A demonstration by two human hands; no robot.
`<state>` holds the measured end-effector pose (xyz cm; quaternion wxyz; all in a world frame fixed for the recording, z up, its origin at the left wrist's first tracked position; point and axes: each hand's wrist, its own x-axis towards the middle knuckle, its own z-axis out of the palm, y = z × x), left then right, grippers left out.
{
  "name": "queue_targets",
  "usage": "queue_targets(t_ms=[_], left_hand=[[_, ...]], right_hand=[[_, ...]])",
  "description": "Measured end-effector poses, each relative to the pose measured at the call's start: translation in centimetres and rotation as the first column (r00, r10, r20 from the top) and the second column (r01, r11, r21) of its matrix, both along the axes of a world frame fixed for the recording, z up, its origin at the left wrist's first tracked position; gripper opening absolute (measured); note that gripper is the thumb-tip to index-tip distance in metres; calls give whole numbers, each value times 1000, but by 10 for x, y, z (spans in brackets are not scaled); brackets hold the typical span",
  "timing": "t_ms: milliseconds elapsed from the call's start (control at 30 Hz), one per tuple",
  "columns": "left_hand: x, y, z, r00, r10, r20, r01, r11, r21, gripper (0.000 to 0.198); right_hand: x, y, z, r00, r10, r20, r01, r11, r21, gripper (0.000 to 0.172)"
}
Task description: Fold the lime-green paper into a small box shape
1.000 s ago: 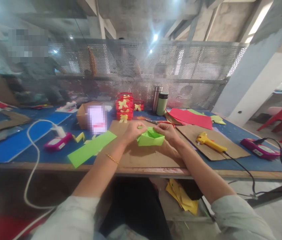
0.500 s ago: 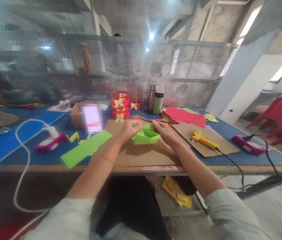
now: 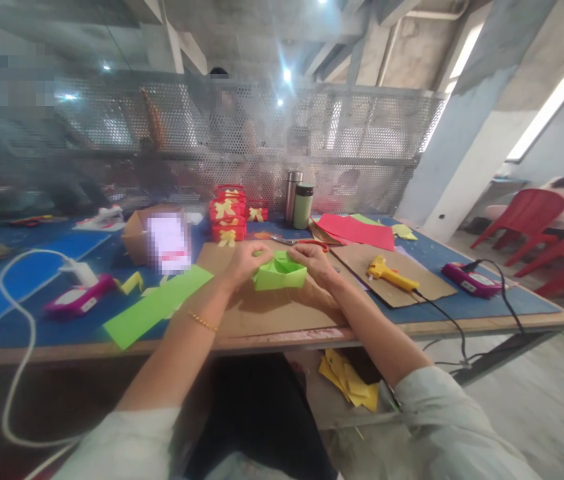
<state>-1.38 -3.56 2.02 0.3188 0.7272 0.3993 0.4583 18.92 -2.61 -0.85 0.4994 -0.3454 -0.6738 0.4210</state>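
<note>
A folded green paper box (image 3: pixel 279 273) sits on a brown cardboard sheet (image 3: pixel 282 310) at the table's middle. My left hand (image 3: pixel 243 260) pinches its left rim with closed fingers. My right hand (image 3: pixel 315 260) grips its right rim, fingers curled over the edge. A loose strip of green paper (image 3: pixel 157 305) lies to the left of my left forearm.
A yellow glue gun (image 3: pixel 387 273) rests on cardboard at right, its cord running off the table edge. Pink power strips (image 3: pixel 471 279) (image 3: pixel 75 300), red gift boxes (image 3: pixel 227 212), two flasks (image 3: pixel 298 200), scissors (image 3: pixel 295 242) and red paper (image 3: pixel 357 230) lie behind. A mesh screen backs the table; red chairs (image 3: pixel 527 213) stand at right.
My head has turned to the right, so everything has slid left in view. Both hands stay closed on the green box, working its rim.
</note>
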Motion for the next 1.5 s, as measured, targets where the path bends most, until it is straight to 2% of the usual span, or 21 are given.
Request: queue_targets(t_ms=[167, 300, 400, 800, 967, 1067, 1267, 1500], left_hand=[[-1, -1, 1, 1000, 19, 12, -19, 1000, -17, 24], [-2, 3, -1, 996, 58, 65, -55, 998, -42, 23], [-2, 3, -2, 997, 51, 59, -49, 998, -32, 24], [0, 0, 1, 999, 17, -36, -17, 1000, 20, 20], [0, 0, 0, 1000, 22, -1, -22, 1000, 19, 18], [0, 2, -3, 999, 41, 21, -41, 999, 13, 18], [3, 9, -11, 1000, 12, 25, -12, 1000, 3, 21], [4, 10, -13, 1000, -14, 15, 15, 1000, -15, 21]], right_hand=[[1, 0, 1, 997, -67, -49, 67, 998, -5, 51], [1, 0, 1, 994, 6, -106, -15, 996, -91, 38], [0, 1, -1, 991, 11, -134, -29, 991, -132, 30], [1, -1, 1, 992, -70, -104, 59, 993, -102, 21], [4, -2, 0, 996, -67, -60, 64, 997, -49, 25], [2, -4, 2, 992, -107, -74, 106, 994, -17, 37], [-4, -2, 3, 998, -38, -48, 32, 992, -119, 55], [-1, 0, -1, 1000, -18, -21, 16, 997, -81, 59]])
